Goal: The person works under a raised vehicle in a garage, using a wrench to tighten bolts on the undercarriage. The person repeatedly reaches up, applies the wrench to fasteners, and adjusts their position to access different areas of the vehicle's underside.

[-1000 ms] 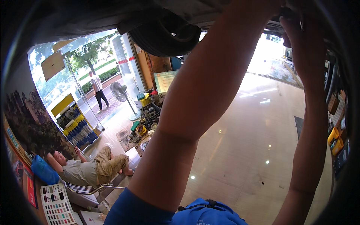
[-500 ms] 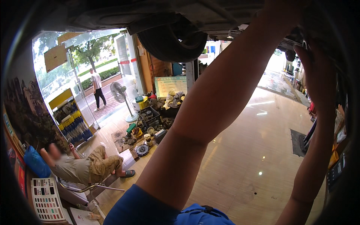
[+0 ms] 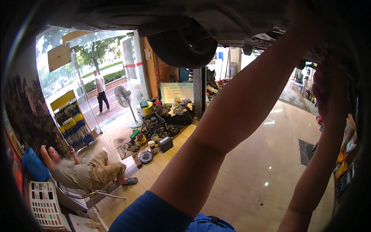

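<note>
Overhead is the dark underside of a car [image 3: 247,23], with a tyre [image 3: 181,50] hanging at top centre. My left arm stretches diagonally up to it; my left hand [image 3: 305,19] is in shadow at the top right, its fingers too dark to make out. My right hand [image 3: 324,83] is raised just below it at the car's underside, fingers curled beside a small metallic piece; what they hold is unclear.
A person [image 3: 89,170] reclines on a metal chair at lower left; another person [image 3: 100,91] stands outside the glass door. A fan [image 3: 123,96], crates of parts [image 3: 154,125] and a lift post [image 3: 199,92] line the left. Tiled floor [image 3: 251,166] lies below.
My arms have shifted right, and my right hand has moved lower in view, its fingers now more curled. More of the car's underside and the lift post show.
</note>
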Demonstrator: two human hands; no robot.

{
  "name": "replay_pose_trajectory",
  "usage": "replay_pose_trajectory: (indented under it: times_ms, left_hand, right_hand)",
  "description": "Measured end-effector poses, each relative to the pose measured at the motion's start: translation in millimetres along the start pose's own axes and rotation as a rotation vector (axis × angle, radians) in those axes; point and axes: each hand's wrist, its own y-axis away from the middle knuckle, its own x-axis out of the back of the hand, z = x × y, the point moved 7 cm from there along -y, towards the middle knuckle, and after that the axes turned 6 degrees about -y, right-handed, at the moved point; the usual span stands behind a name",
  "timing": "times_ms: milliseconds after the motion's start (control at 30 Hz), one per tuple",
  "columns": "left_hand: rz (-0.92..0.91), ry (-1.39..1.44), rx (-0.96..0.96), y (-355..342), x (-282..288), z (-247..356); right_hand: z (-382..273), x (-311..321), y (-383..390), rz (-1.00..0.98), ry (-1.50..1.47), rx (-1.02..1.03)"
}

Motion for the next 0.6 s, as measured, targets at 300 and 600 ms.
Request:
replay_pose_trajectory:
  times_ms: [300,600]
  left_hand:
    - [-0.051,-0.035,0.041,5.9,-1.5,-15.3]
    - [0.058,-0.152,-0.074,-11.6,-11.6,-33.3]
  right_hand:
    - [18.0,-20.1,-10.6,-0.017,-0.262,0.086]
    - [-14.0,-7.1,-9.4,0.282,1.403,0.469]
